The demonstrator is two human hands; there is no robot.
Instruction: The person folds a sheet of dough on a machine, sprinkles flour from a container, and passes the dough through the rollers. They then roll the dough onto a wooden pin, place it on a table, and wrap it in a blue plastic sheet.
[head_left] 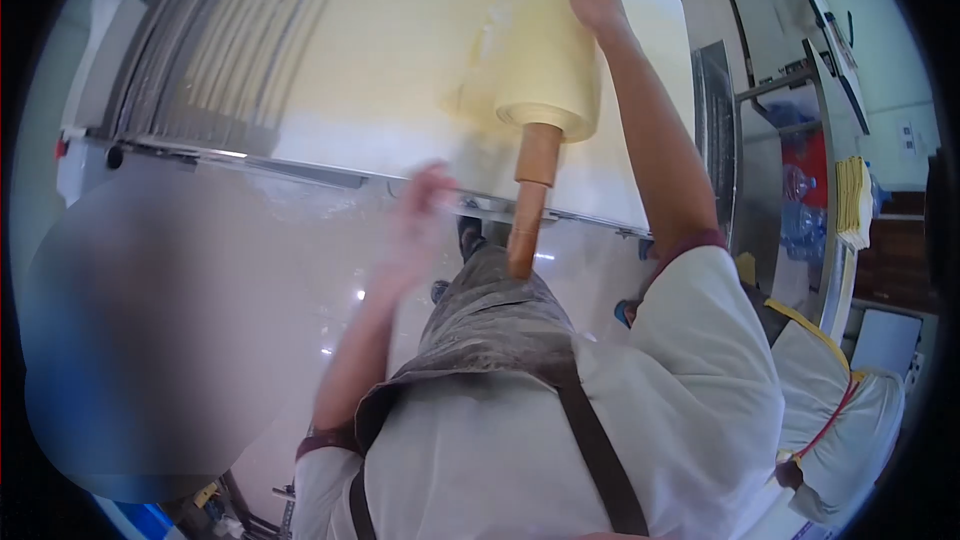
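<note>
A thick roll of pale yellow dough sheet (548, 70) is wound on a wooden rolling pin (538, 158), whose handle points toward my body over the table's near edge. My right hand (597, 2) lies along the roll's far right side, fingers stretched out and thumb apart. Smeared by motion, my left hand (428, 198) hangs near the table's front edge, left of the pin handle and apart from it. Its fingers are too blurred to read. The pale work surface (370, 60) under the roll has a yellowish, floury look.
Ridged metal slats (190, 50) run along the table's left part. At right stand a shelf with plastic bottles (800, 205), a stack of yellow-edged cloths or sheets (852, 202) and a tied white sack (840, 430). A large blurred patch (150, 340) covers the left side.
</note>
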